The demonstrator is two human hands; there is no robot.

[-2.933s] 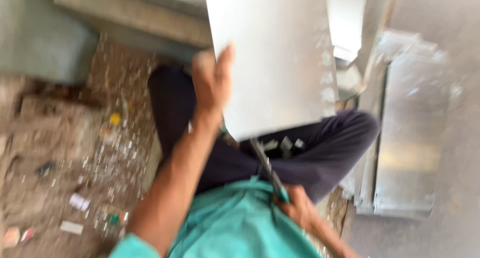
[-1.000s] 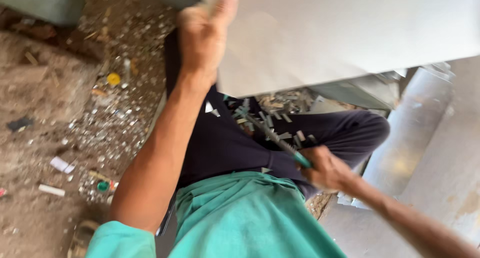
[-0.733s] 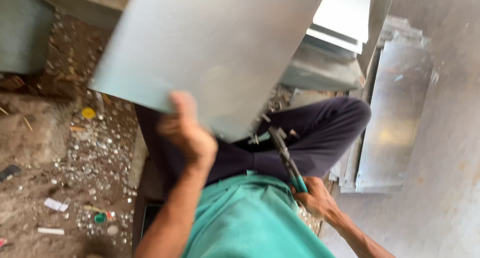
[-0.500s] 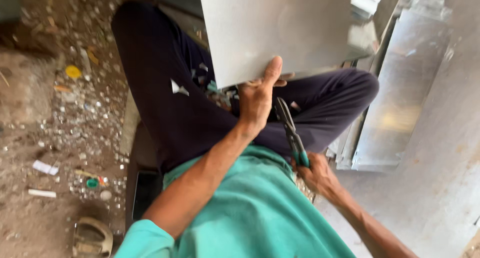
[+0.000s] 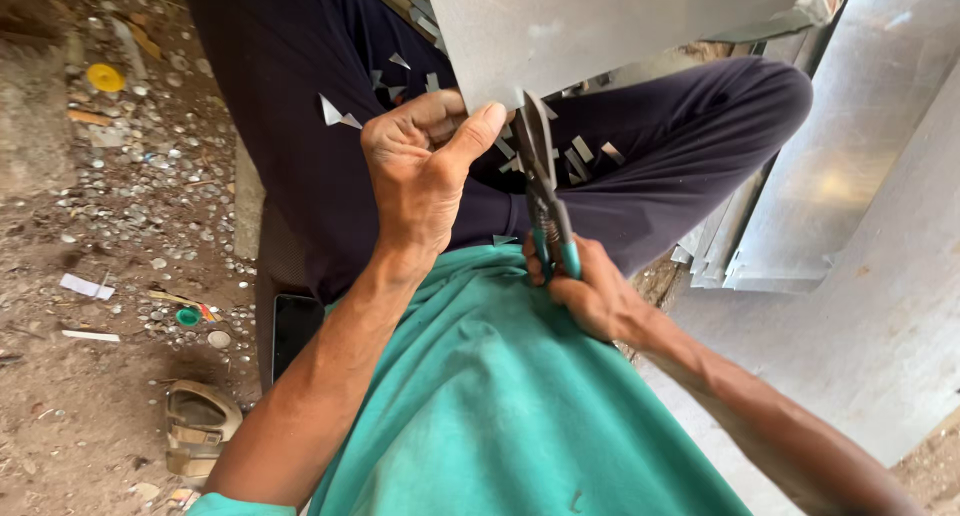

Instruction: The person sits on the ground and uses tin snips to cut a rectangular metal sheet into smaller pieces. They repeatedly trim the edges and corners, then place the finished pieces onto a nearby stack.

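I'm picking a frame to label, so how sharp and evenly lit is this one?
Head view: sharp on the left hand, the snips and the right hand; soft daylight, no hard shadows; a bright glare patch on the stacked metal sheets at right; wide-angle stretch toward the edges.

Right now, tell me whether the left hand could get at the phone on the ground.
Probably yes, but not while busy. The left hand is gripping the edge of the metal sheet. The phone lies below the left forearm with nothing over it, so letting go of the sheet would free the way.
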